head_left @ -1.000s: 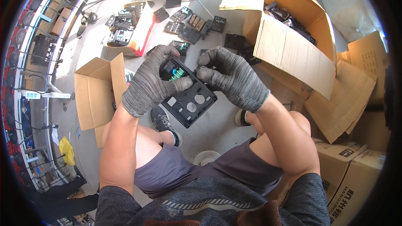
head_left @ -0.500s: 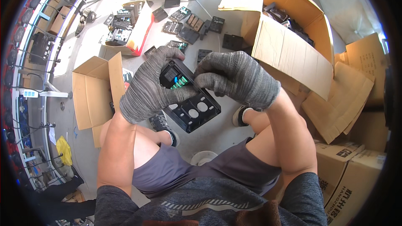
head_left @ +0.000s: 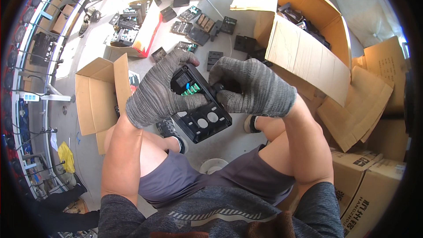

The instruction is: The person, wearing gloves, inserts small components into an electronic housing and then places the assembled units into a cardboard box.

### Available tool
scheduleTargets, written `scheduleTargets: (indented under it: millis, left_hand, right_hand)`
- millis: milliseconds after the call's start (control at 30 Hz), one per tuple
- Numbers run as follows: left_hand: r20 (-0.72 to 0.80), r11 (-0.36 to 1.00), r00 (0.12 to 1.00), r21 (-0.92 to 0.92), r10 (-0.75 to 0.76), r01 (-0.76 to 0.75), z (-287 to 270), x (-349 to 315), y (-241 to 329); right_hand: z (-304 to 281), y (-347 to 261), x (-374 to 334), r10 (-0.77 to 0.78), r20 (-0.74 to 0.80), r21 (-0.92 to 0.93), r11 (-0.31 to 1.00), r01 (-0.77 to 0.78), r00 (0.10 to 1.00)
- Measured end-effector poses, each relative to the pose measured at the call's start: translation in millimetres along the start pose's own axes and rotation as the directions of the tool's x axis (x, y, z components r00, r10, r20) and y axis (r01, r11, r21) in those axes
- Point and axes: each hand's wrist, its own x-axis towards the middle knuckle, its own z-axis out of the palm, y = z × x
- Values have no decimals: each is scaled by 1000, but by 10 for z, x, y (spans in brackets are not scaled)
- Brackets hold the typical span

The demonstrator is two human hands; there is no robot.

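Observation:
Above my lap, my left hand (head_left: 156, 83), in a grey knit glove, grips a black plastic device housing (head_left: 203, 123). Its thumb lies across the inside, and the fingers wrap the far edge. Within the housing sits a green terminal block (head_left: 191, 89) with a bit of blue beside it. The lower half has two large round holes. My right hand (head_left: 253, 86), gloved alike, is closed in a pinch at the housing's right edge. A small dark piece shows between its thumb and fingers; I cannot make out what it is.
Several black housings (head_left: 198, 36) lie on the floor ahead. A red-and-white box (head_left: 152, 35) of circuit parts is at the far left, an open carton (head_left: 94, 92) nearer. A large carton (head_left: 308, 57) of black parts stands right, by flattened cardboard (head_left: 352, 105). A white bucket (head_left: 213, 166) is between my legs.
My right hand's thumb and fingers have shifted along the housing's right edge, and a small dark piece now shows between them. The left hand keeps its hold, nearly still.

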Motion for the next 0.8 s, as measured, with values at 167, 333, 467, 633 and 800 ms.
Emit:
scheduleTargets:
  millis: [167,333,467,633,800]
  left_hand:
    - [12,998,999,55,-37,36,-10,11,25]
    - [38,993,993,-36,-111,113,-19,-28,-1]
    - [37,1000,999,9,-20,20,-7,-22,17]
    - [63,999,997,1,-34,34,2,-22,-21]
    - [66,1000,998,22,16,-18,-38,-24,-63]
  right_hand:
    - [57,-6,-1,139,-51,-120,982,-145,989]
    - [21,-15,-40,-34,-8,80,996,34,999]
    - [56,43,-8,-17,28,-83,996,19,999]
    - [-9,-52,15,269,194,-285,936,-208,943]
    - [56,59,4,-80,24,50,996,78,997]
